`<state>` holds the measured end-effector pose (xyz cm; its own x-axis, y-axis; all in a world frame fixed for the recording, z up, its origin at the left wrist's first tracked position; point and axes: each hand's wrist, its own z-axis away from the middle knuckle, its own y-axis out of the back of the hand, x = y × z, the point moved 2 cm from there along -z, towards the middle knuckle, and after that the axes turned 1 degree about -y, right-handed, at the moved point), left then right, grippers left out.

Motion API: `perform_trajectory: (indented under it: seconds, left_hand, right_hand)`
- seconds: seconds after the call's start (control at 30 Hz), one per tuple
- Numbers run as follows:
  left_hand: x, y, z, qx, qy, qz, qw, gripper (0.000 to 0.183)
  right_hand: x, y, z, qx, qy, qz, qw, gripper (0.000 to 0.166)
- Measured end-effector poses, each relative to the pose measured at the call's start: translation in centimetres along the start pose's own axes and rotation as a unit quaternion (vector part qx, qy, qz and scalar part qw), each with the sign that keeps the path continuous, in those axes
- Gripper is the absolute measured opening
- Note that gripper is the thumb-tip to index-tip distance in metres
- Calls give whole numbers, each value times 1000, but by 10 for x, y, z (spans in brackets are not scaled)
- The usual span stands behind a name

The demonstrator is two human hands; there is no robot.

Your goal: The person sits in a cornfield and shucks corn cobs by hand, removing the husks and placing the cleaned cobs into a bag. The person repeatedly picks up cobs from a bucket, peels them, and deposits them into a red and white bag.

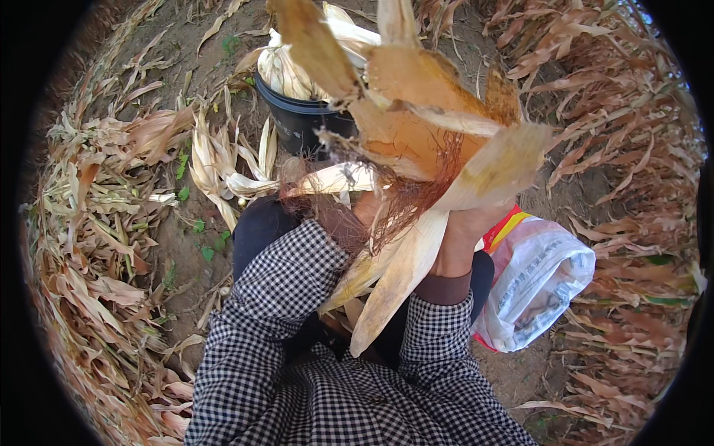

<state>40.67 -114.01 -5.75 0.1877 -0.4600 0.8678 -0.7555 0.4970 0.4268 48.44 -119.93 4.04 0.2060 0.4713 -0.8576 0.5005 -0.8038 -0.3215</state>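
Note:
Dry corn husks with reddish-brown silk spread open between my two hands, over my lap, and large husk leaves rise close to the camera. My left hand, coming from the left checked sleeve, is mostly hidden behind silk and husk. On the right, my right hand grips the husk from behind; its fingers are covered by a broad leaf. Whether a cob is inside cannot be seen. Beyond the hands stands a black plastic bucket holding pale husked or husk-wrapped corn.
A white woven plastic sack with red and yellow parts and printed writing lies open by my right knee. Loose pale husks lie left of the bucket. Dry corn stalks and leaves border the bare soil on both sides.

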Motion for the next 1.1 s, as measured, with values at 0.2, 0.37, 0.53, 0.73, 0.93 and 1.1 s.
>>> perform_trajectory:
  seconds: [0.2, 0.37, 0.53, 0.73, 0.93, 1.1]
  left_hand:
    - [-2, -10, -10, 1, 71, 246, 967, 48]
    - [-4, -11, -19, 36, 18, 188, 981, 54]
    - [14, 19, -11, 17, -1, 67, 998, 46]
    - [-2, 63, -1, 107, 60, 11, 992, 44]
    - [-10, 114, -7, 383, 88, 176, 903, 42]
    - [-21, 186, 14, 594, 2, 327, 735, 36]
  right_hand:
    - [5, 3, 11, -15, 107, 73, 991, 24]
    - [14, 2, 6, -3, 115, 64, 991, 19]
    - [-6, 44, -29, 83, 204, 115, 969, 16]
    - [-38, 119, -138, 211, 407, 323, 828, 14]
    - [98, 183, -180, 261, 162, 479, 823, 33]
    - [126, 158, -161, 208, 50, 371, 904, 39]
